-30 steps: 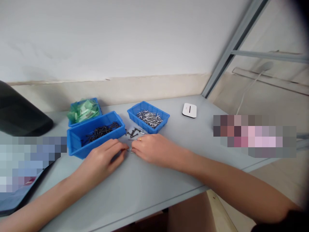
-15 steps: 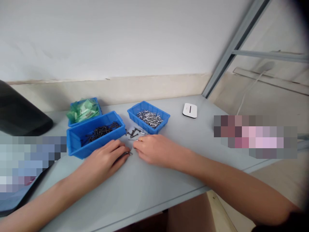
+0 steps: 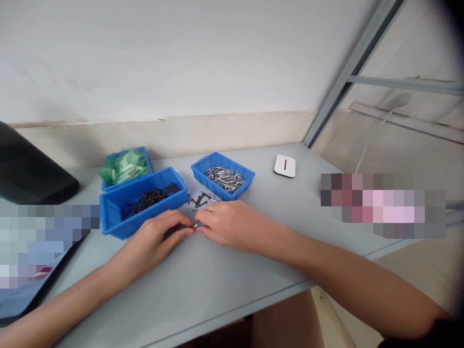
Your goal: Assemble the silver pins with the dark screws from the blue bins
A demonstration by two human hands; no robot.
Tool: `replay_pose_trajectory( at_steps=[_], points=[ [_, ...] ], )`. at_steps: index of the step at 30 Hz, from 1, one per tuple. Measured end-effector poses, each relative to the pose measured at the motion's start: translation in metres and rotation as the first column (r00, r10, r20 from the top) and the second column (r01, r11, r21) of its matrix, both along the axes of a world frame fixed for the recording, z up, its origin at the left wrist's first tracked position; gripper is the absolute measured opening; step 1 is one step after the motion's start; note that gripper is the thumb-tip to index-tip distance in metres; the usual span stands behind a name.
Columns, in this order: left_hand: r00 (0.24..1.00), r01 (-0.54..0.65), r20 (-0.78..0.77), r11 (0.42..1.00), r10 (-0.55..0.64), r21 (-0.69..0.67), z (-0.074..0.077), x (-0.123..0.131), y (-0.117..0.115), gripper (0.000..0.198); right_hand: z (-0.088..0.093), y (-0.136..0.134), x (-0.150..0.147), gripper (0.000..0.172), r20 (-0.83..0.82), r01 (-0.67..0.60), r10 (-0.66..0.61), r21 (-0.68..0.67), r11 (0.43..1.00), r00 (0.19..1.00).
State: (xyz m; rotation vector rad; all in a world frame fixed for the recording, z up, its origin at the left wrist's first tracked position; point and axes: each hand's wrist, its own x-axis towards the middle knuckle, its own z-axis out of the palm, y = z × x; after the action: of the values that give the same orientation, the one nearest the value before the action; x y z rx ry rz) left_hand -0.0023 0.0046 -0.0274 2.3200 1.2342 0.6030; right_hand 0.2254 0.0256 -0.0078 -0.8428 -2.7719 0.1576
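My left hand (image 3: 163, 231) is closed in a pinch on a small silver pin (image 3: 195, 225), with only a short shiny piece showing. Close against its fingertips, my right hand (image 3: 224, 223) has its fingers bent and drawn together; what they grip is hidden. Several black screws (image 3: 200, 198) lie loose on the table just beyond the hands, with a few silver pins among them. Behind my left hand stands a blue bin (image 3: 116, 227) holding many black screws. A smaller blue bin (image 3: 239, 193) of silver pins sits beyond my right hand.
Another blue bin (image 3: 147, 154) with green plastic wrapping (image 3: 125, 166) stands at the back left. A white rounded device (image 3: 284, 166) lies on the grey table (image 3: 203, 295) to the right. A dark cylindrical object (image 3: 32, 166) leans in at left. A metal frame post (image 3: 348, 82) rises at right.
The dark screw seen in my left fingers no longer shows; a silver piece shows there now. My right hand has moved slightly left, bringing the fingertips of both hands together.
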Motion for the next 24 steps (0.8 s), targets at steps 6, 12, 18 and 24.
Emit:
replay_pose_trajectory(
  at_steps=[6,12,18,24],
  points=[
    [0.998,-0.033,0.046,0.999,0.034,-0.032,0.006,0.004,-0.005,0.025,-0.005,0.002,0.0,0.019,0.003,-0.039,0.039,0.057,0.998,0.999],
    [0.996,-0.057,0.075,0.998,0.057,0.001,0.008,0.003,-0.003,0.024,-0.001,0.001,0.0,0.02,-0.006,0.002,-0.002,0.047,0.999,1.0],
    [0.986,-0.091,0.142,0.995,0.085,0.037,0.013,0.005,-0.004,0.023,0.003,-0.001,-0.002,0.022,-0.022,0.017,-0.016,0.039,0.999,1.0],
    [0.972,-0.105,0.214,0.994,0.099,0.015,0.015,0.007,-0.005,0.018,0.001,-0.001,-0.002,0.024,-0.056,-0.008,0.01,0.044,0.999,0.998]
  ],
)
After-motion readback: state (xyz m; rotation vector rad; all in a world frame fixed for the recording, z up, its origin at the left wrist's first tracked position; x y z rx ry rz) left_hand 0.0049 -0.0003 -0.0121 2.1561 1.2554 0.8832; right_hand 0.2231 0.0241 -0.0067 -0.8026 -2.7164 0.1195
